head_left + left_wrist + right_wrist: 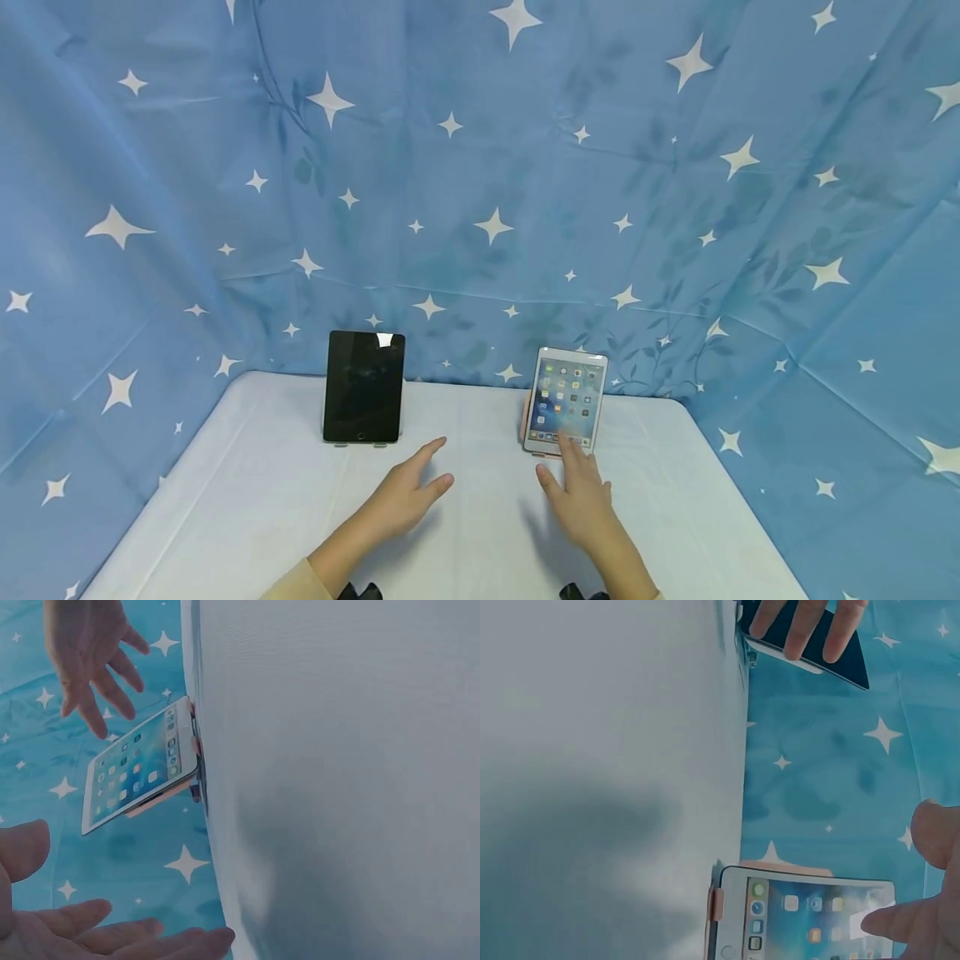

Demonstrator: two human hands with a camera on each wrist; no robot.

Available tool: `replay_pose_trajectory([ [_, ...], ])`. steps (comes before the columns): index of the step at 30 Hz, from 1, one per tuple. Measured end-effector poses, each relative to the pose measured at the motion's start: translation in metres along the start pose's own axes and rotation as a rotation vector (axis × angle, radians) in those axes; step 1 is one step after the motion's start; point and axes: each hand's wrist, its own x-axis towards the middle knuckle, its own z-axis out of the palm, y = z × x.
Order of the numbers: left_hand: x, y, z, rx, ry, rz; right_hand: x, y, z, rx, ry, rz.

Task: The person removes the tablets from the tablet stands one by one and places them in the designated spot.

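A white tablet (567,400), its screen lit with app icons, leans on a pinkish stand (717,906) at the table's back right. My right hand (581,498) is in front of its lower edge, fingers extended; whether a fingertip touches the screen I cannot tell. At the back left a black tablet (364,387) with a dark screen stands propped up. Nearest to it is my left hand (408,492), held over the table with thumb and fingers spread and nothing in them. Both tablets appear sideways in the wrist views.
A white cloth covers the table (480,533). Behind and on both sides hangs a blue curtain (465,167) with white stars. Two small black objects (360,592) show at the bottom edge of the head view.
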Motion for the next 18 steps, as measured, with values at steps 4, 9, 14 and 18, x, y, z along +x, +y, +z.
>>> replay_pose_trajectory([
  [4,0.005,-0.002,0.005,-0.043,0.014,0.014,0.001,0.006,-0.004,0.055,0.0,-0.01],
  [9,0.01,-0.004,0.009,-0.121,0.002,0.022,0.003,0.012,-0.01,0.125,0.002,-0.014],
  [14,0.016,-0.005,0.012,-0.242,-0.031,0.031,0.006,0.017,-0.016,0.17,0.017,0.002],
  [18,0.022,-0.004,0.015,-0.323,-0.041,0.039,0.008,0.022,-0.021,0.204,0.024,0.024],
])
